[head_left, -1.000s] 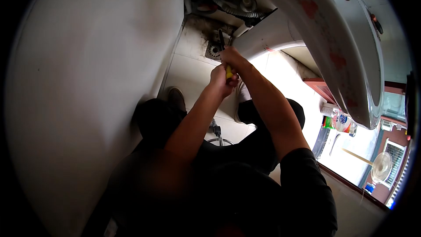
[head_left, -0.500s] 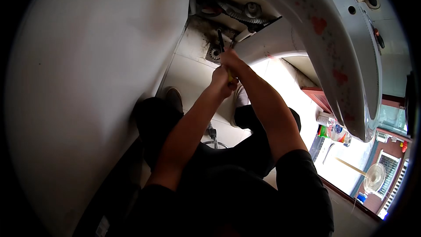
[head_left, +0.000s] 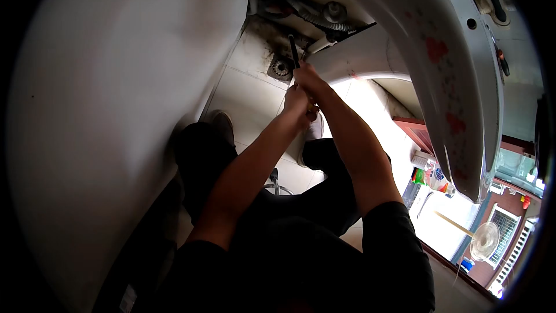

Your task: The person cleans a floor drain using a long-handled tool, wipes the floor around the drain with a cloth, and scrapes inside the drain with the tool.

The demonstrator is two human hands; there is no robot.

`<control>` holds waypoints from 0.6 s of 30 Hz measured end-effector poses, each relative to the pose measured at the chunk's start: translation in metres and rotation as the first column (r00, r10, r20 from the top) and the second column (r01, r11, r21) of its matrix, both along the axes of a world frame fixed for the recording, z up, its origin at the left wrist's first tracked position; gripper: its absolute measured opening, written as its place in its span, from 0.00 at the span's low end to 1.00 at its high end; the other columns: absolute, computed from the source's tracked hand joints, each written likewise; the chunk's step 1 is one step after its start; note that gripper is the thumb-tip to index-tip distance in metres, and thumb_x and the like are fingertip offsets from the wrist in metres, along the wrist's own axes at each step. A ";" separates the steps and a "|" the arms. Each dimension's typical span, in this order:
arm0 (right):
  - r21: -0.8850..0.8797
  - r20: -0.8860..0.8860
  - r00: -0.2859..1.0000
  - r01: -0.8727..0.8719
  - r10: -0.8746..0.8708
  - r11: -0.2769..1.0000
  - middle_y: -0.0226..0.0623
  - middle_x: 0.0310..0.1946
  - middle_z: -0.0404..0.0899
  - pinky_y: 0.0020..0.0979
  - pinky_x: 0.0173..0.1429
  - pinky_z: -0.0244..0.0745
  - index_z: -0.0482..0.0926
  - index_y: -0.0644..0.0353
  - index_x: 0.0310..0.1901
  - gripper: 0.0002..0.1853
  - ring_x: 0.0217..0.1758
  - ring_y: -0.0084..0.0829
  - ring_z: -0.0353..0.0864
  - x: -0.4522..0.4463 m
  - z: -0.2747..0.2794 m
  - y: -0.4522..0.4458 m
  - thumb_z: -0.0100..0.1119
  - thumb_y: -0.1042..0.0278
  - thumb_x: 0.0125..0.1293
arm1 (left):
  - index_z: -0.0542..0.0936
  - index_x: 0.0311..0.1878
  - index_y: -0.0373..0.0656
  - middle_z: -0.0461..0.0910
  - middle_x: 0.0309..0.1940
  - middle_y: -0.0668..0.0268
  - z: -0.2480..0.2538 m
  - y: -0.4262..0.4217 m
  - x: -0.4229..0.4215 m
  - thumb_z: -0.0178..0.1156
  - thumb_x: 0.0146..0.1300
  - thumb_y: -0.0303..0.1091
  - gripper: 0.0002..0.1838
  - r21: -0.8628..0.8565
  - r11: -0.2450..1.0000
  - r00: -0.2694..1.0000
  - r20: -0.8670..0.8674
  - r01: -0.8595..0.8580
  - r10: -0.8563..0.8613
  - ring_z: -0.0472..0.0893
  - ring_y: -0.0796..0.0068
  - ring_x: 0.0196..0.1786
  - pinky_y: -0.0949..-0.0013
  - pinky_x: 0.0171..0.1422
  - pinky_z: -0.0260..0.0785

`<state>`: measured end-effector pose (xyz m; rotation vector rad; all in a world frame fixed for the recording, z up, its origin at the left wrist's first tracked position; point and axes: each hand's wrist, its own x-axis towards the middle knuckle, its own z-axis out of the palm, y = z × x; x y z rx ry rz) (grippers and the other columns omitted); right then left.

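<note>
A tool with a dark rod [head_left: 294, 49] is held out low above the floor, tilted. My right hand [head_left: 308, 79] is wrapped round it just below the rod. Below that, my left hand [head_left: 296, 101] is closed on the tool's lower part, where a bit of yellow [head_left: 313, 106] shows by the fingers. Most of the grip is hidden by my hands. Left of the rod, a round floor drain [head_left: 281, 68] sits in a dirty square of tile, apart from the tool as far as I can see.
A large white panel [head_left: 127, 81] stands along my left. The white basin [head_left: 399, 29] with red flowers curves over on the right. A ribbed grey hose [head_left: 315, 14] and pipes lie at the back wall. Bottles [head_left: 431, 177] and a fan [head_left: 485, 240] are further right.
My hands and the tool have shifted slightly right relative to the drain, so more of the drain shows. The whole view has also moved a little. Both hands keep their hold.
</note>
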<state>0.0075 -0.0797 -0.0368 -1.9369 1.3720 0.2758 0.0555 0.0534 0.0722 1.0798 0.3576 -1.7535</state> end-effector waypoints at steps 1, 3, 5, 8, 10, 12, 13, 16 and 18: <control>0.017 0.008 1.000 0.017 -0.017 1.000 0.60 0.55 0.75 0.39 0.57 0.77 0.85 0.66 0.39 0.14 0.52 0.47 0.81 -0.002 -0.003 0.000 0.55 0.67 0.57 | 0.68 0.44 0.48 0.71 0.29 0.65 0.006 -0.001 -0.002 0.37 0.75 0.47 0.14 0.002 1.000 1.000 0.015 0.010 -0.010 0.68 0.75 0.21 0.71 0.18 0.55; -0.002 0.037 0.999 0.039 -0.039 0.999 0.60 0.54 0.75 0.41 0.58 0.76 0.83 0.65 0.44 0.16 0.53 0.47 0.81 -0.004 -0.008 0.002 0.54 0.67 0.58 | 0.68 0.45 0.48 0.71 0.29 0.65 0.009 -0.003 -0.003 0.37 0.75 0.47 0.15 0.036 0.999 0.999 0.034 0.011 -0.012 0.68 0.76 0.21 0.71 0.19 0.55; 0.024 0.089 0.986 0.140 -0.142 0.990 0.61 0.54 0.75 0.42 0.58 0.75 0.80 0.65 0.51 0.19 0.55 0.49 0.80 -0.002 -0.007 0.003 0.52 0.66 0.59 | 0.68 0.47 0.48 0.72 0.30 0.63 -0.006 -0.007 -0.002 0.38 0.74 0.46 0.14 0.027 0.999 0.995 0.094 0.024 -0.027 0.68 0.74 0.21 0.72 0.19 0.55; 0.055 -0.030 0.988 0.152 -0.151 0.987 0.60 0.51 0.77 0.44 0.58 0.75 0.68 0.64 0.64 0.30 0.55 0.55 0.78 -0.001 -0.002 0.001 0.52 0.65 0.58 | 0.68 0.47 0.47 0.72 0.30 0.63 0.001 0.003 -0.006 0.39 0.73 0.44 0.13 -0.002 1.000 0.999 0.051 -0.015 0.015 0.68 0.75 0.20 0.73 0.17 0.54; 0.056 -0.007 0.988 0.151 -0.151 0.987 0.59 0.51 0.77 0.44 0.58 0.74 0.68 0.63 0.64 0.30 0.55 0.55 0.78 -0.004 -0.012 0.000 0.52 0.65 0.58 | 0.69 0.46 0.46 0.71 0.30 0.63 0.005 0.004 -0.008 0.39 0.73 0.44 0.14 0.004 1.000 0.999 0.053 0.012 -0.012 0.68 0.76 0.19 0.72 0.16 0.54; 0.051 0.013 0.991 0.131 -0.132 0.990 0.59 0.51 0.78 0.44 0.59 0.74 0.68 0.62 0.64 0.30 0.55 0.55 0.78 -0.006 -0.005 0.003 0.52 0.66 0.58 | 0.68 0.46 0.46 0.71 0.30 0.63 -0.007 0.002 -0.008 0.40 0.73 0.44 0.13 0.021 1.000 0.998 0.056 0.017 -0.018 0.67 0.76 0.18 0.73 0.16 0.53; 0.053 0.019 0.992 0.125 -0.126 0.991 0.60 0.51 0.78 0.44 0.59 0.74 0.68 0.62 0.64 0.30 0.56 0.55 0.78 -0.004 0.000 0.000 0.52 0.66 0.58 | 0.68 0.46 0.47 0.71 0.29 0.63 -0.013 -0.003 -0.004 0.41 0.72 0.44 0.12 0.030 0.999 0.997 0.072 0.014 -0.016 0.67 0.76 0.18 0.73 0.15 0.53; 0.063 -0.017 0.991 0.136 -0.135 0.989 0.61 0.52 0.77 0.44 0.59 0.74 0.68 0.63 0.64 0.30 0.56 0.56 0.77 -0.011 0.000 0.010 0.50 0.66 0.57 | 0.68 0.45 0.47 0.69 0.25 0.65 0.000 0.004 -0.015 0.44 0.70 0.44 0.11 -0.013 1.000 1.000 0.023 -0.011 0.012 0.66 0.76 0.17 0.73 0.15 0.53; -0.028 0.029 0.985 0.173 -0.172 0.984 0.57 0.40 0.79 0.44 0.48 0.74 0.71 0.64 0.55 0.22 0.44 0.50 0.80 -0.025 -0.052 0.004 0.50 0.66 0.59 | 0.68 0.45 0.48 0.69 0.25 0.66 -0.003 0.008 -0.019 0.44 0.70 0.44 0.11 -0.005 1.000 1.000 0.015 0.003 -0.003 0.66 0.76 0.16 0.73 0.15 0.53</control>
